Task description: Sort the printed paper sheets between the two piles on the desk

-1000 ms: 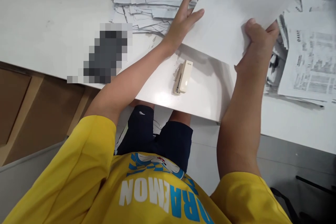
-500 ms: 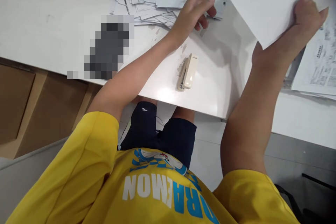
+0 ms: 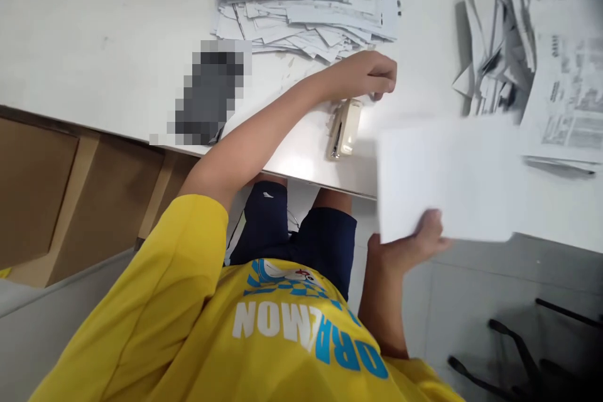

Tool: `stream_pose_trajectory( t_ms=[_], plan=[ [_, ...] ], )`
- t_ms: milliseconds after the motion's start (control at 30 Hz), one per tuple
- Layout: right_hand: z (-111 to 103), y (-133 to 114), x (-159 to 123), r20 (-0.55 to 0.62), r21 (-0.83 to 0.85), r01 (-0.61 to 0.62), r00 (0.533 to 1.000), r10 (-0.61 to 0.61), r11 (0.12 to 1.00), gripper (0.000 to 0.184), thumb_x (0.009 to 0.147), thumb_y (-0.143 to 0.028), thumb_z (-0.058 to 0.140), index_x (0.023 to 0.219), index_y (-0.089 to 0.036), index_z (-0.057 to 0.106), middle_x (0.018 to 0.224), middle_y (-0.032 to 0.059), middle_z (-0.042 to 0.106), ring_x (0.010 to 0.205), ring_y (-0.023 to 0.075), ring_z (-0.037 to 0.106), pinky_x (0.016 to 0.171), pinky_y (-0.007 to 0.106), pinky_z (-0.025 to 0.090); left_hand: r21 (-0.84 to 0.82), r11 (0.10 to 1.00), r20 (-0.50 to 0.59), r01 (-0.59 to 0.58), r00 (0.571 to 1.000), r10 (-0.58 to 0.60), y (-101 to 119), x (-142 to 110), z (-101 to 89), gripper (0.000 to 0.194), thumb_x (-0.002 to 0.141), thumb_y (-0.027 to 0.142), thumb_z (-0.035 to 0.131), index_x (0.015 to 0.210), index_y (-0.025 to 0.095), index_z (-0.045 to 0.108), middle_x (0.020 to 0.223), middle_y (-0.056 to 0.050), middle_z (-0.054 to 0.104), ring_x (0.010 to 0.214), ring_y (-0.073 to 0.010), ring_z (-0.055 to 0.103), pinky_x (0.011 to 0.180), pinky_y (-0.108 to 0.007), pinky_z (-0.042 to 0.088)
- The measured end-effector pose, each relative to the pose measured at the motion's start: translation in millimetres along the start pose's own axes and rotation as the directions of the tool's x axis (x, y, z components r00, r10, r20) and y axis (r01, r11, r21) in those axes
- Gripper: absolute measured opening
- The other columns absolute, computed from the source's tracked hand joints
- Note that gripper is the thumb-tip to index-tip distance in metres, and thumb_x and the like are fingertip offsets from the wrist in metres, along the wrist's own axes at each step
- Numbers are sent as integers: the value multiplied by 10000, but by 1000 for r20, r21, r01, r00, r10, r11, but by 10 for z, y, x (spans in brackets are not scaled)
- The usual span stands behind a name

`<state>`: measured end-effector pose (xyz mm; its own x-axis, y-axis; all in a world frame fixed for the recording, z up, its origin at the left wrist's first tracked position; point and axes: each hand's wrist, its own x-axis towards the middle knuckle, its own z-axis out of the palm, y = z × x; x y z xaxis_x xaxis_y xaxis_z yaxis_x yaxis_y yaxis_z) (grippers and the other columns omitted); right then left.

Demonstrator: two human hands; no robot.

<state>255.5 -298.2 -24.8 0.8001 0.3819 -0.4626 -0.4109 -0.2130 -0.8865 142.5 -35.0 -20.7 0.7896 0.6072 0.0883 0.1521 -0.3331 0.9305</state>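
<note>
A plain white rectangular sheet (image 3: 450, 169), slightly blurred, is being gripped over the front edge of the desk (image 3: 94, 19) by the right hand (image 3: 419, 244), while the left hand (image 3: 363, 76), well apart, is being held curled near a cream stapler (image 3: 349, 127), grip unclear, brown box-like units (image 3: 113, 195) below being partly overlapped, contents hidden.

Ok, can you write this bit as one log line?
left hand: curled near stapler; right hand: holding white paper; stapler: on table; paper pile: beyond left hand
</note>
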Motion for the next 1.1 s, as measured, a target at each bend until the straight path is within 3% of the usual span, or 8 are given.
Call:
stream_pose_trajectory(
  t_ms=[67,133,267,400,700,933,1100],
  plan=[
    [-232,255,-118,32,57,209,977,-211,976,464,807,-491,690,1243,-362,597,1563,-44,523,1500,259,436,1139,476,526,-13,1000,22,-11,1000,12,41,-26,12,188,930,145,580,804,177,716,864,-45,734,869,-201,639,835,-396,440],
    [-335,434,-146,56,100,295,952,-302,950,454,756,-435,759,1151,-256,623,1413,52,650,1426,298,532,1168,520,497,-5,999,36,-33,999,33,74,-51,25,167,919,166,603,804,180,723,854,-50,735,846,-201,648,806,-383,446],
    [-324,667,-103,102,180,223,965,-244,958,488,765,-433,772,1166,-194,629,1310,88,703,1315,268,627,1177,507,472,-13,991,-17,-134,991,134,114,-81,36,151,912,161,602,833,149,730,815,-68,716,810,-177,665,803,-354,477],
    [-256,770,-75,184,234,147,964,-192,961,527,801,-445,754,1245,-189,634,1300,98,711,1278,249,648,1143,482,501,-46,993,-66,-104,993,101,96,-84,43,127,905,167,615,853,141,728,813,-74,727,818,-159,684,853,-337,517],
    [-295,660,-225,178,291,83,974,-139,953,541,803,-441,747,1278,-212,628,1224,72,745,1204,243,689,1050,440,579,-20,1000,-5,-15,1000,15,11,-76,34,111,867,205,636,845,160,735,803,-50,746,795,-138,708,830,-293,544],
    [-168,689,-167,226,291,33,969,-102,956,597,806,-450,757,1324,-197,601,1288,89,719,1206,235,684,1098,448,540,10,999,-12,-31,999,32,-34,-51,20,138,866,214,615,869,152,738,834,-69,757,816,-150,710,827,-305,547],
    [-103,747,-173,242,293,63,960,-138,954,621,823,-480,746,1347,-180,599,1295,111,713,1227,249,673,1106,467,529,38,999,-23,0,1000,1,11,-75,21,138,866,212,609,867,163,738,841,-68,763,841,-159,712,845,-314,547]
  ],
)
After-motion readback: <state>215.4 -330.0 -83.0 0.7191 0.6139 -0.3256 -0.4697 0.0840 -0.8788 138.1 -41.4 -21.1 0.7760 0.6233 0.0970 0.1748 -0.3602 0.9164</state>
